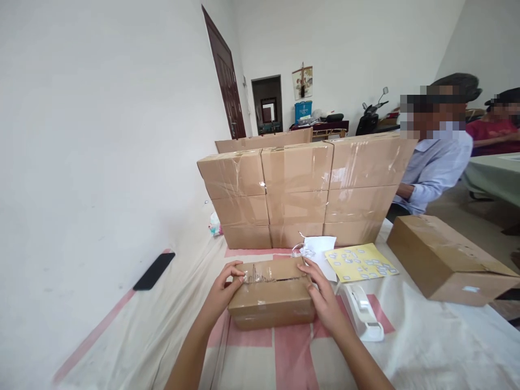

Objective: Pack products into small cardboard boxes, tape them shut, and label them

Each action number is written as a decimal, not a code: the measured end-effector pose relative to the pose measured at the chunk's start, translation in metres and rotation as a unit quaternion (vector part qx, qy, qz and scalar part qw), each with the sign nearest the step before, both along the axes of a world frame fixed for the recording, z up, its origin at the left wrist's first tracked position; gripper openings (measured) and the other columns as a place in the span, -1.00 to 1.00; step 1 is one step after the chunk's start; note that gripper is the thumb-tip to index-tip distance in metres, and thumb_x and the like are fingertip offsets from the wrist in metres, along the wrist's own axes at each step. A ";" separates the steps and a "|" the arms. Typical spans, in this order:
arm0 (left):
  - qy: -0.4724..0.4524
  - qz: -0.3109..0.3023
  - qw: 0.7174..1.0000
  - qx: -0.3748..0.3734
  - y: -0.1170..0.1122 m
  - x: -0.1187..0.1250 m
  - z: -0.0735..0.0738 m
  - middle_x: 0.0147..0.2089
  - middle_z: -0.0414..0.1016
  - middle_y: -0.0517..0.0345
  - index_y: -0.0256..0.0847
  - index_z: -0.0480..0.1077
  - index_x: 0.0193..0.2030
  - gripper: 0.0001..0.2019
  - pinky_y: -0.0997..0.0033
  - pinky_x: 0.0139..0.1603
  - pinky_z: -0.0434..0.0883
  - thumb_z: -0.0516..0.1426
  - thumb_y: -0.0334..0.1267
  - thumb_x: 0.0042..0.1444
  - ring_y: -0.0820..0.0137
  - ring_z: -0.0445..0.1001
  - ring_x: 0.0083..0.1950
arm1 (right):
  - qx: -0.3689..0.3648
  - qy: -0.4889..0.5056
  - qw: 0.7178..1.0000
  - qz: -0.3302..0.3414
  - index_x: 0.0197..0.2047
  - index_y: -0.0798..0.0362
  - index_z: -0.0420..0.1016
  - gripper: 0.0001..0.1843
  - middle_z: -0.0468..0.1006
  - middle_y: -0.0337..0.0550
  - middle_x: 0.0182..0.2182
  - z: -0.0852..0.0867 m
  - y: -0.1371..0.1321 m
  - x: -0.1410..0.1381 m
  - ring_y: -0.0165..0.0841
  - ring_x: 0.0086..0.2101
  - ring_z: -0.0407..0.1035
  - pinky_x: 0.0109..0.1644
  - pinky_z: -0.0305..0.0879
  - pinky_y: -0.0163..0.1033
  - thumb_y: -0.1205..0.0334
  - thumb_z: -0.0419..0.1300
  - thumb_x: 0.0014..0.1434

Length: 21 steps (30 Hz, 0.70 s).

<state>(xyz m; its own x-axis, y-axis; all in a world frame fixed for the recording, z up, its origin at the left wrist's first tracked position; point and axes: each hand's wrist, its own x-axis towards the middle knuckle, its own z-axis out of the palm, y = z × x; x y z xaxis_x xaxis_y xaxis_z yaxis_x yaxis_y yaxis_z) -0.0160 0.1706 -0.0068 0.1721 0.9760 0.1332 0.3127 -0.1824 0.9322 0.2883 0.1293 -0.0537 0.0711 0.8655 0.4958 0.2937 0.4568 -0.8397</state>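
A small brown cardboard box (pixel 270 303) lies on the cloth in front of me, its top seam slightly parted and the tape along it torn. My left hand (pixel 228 283) grips the box's left end, fingers bent over the top edge. At the opposite end my right hand (pixel 317 287) holds it with the fingers on top and the thumb hidden. To the right of the box is a white tape dispenser (pixel 361 311). A yellow sheet with white round stickers (pixel 361 262) and a white paper (pixel 323 249) lie just beyond my right hand.
Stacked taped cartons (pixel 298 189) form a wall behind the box. A larger carton (pixel 450 260) stands at the right edge of the table. On the left lies a black phone (pixel 155 271) near the wall. A person in a light shirt (pixel 436 162) sits beyond the stack.
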 end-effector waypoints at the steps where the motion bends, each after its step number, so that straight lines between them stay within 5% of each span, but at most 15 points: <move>1: -0.004 0.003 1.000 0.000 0.000 0.001 0.001 0.33 0.33 -0.07 -0.14 0.47 -0.20 -0.68 0.27 0.05 0.41 0.19 0.09 0.16 0.03 0.30 0.39 | 0.000 -0.001 1.000 -0.005 0.13 -0.05 0.54 -0.61 0.32 0.06 0.37 0.001 -0.001 -0.001 -0.04 0.35 0.22 0.42 0.16 0.13 0.12 0.06 0.33; 8: -0.008 0.011 1.000 -0.004 0.003 0.002 -0.001 0.30 0.38 -0.08 -0.15 0.51 -0.12 -0.63 0.27 0.05 0.43 0.23 0.08 0.09 0.05 0.35 0.33 | -0.007 -0.003 0.999 -0.037 0.01 0.03 0.63 -0.64 0.41 0.14 0.31 0.007 -0.003 -0.006 -0.02 0.30 0.31 0.38 0.23 0.17 0.16 0.06 0.31; 14: 0.013 0.014 1.000 0.005 0.002 0.001 0.005 0.36 0.34 -0.09 -0.15 0.55 -0.11 -0.57 0.16 0.20 0.39 0.20 0.15 0.08 0.02 0.33 0.37 | -0.026 0.005 0.999 -0.025 0.09 -0.02 0.61 -0.61 0.38 0.08 0.34 0.013 -0.007 -0.005 -0.09 0.33 0.26 0.42 0.17 0.16 0.10 0.06 0.35; 21: 0.052 0.045 0.997 0.033 -0.001 -0.003 0.010 0.39 0.33 -0.11 -0.11 0.59 -0.10 -0.53 0.15 0.08 0.47 0.20 0.22 0.08 -0.03 0.36 0.36 | -0.058 -0.024 0.998 -0.006 0.17 -0.07 0.58 -0.59 0.32 0.03 0.38 0.031 -0.017 0.001 -0.08 0.35 0.24 0.44 0.14 0.16 0.03 0.12 0.36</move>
<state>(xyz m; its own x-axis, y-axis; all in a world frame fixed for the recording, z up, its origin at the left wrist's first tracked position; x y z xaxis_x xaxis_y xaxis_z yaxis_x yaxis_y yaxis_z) -0.0188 0.1695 0.0030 0.1012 0.9779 0.1829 0.4241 -0.2087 0.8812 0.2896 0.1118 -0.0225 0.0596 0.9168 0.3949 0.3394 0.3534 -0.8717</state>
